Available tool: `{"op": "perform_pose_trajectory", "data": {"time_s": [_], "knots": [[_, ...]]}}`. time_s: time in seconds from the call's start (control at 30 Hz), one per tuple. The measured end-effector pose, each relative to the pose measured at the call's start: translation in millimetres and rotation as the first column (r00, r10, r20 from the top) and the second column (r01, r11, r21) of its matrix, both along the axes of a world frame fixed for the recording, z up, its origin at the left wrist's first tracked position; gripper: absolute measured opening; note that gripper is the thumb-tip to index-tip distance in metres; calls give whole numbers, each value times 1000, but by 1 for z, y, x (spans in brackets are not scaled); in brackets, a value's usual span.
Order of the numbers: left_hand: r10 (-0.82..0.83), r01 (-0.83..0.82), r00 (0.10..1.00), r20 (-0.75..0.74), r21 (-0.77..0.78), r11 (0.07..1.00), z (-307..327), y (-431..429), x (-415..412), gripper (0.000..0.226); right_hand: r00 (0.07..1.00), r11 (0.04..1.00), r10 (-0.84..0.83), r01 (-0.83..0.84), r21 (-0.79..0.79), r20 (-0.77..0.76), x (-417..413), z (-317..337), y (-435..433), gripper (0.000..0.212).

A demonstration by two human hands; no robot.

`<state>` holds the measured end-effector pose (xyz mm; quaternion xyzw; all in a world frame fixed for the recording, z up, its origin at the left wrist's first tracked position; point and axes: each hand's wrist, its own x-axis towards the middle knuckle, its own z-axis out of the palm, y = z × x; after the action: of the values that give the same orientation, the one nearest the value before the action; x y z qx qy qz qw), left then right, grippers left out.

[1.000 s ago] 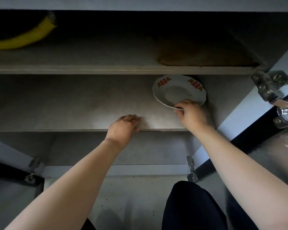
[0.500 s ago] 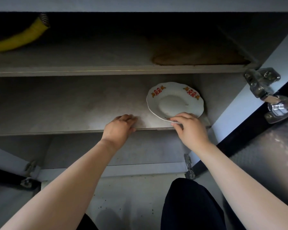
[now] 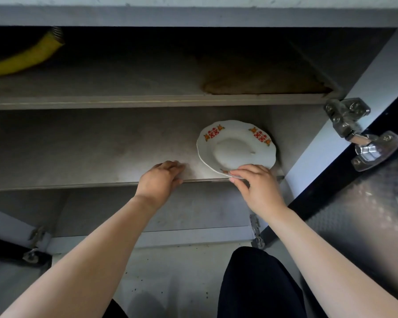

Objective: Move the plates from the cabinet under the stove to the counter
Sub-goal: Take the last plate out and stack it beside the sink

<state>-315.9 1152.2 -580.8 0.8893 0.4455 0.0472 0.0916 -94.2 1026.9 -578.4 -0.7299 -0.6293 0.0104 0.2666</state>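
Right hand point(image 3: 255, 187) pinches near rim of white scalloped ceramic plate with red motifs point(image 3: 234, 145), at right end of grey cabinet shelf point(image 3: 90, 157), likely to draw it out; left hand point(image 3: 161, 180), grasping nothing, rests on shelf lip, apparently bracing.

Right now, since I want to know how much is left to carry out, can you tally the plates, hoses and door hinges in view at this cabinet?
Plate: 1, near rim pinched by the right hand
Yellow hose: 1
Door hinges: 3
Total: 5
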Motion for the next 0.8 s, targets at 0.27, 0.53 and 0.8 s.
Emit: {"op": "perform_pose_trajectory", "data": {"time_s": [0.27,0.53,0.8], "knots": [[-4,4,1000,4,4,1000,1,2,-1,47,999,998,17,-20,-63,-48,3,-1,-4,25],[-3,3,1000,-22,-6,1000,3,3,0,48,998,999,32,-34,-40,-61,-2,-1,-10,29],[167,-117,926,339,-163,980,14,-2,21,34,993,996,74,-78,-48,-88,2,-3,-22,32]]}}
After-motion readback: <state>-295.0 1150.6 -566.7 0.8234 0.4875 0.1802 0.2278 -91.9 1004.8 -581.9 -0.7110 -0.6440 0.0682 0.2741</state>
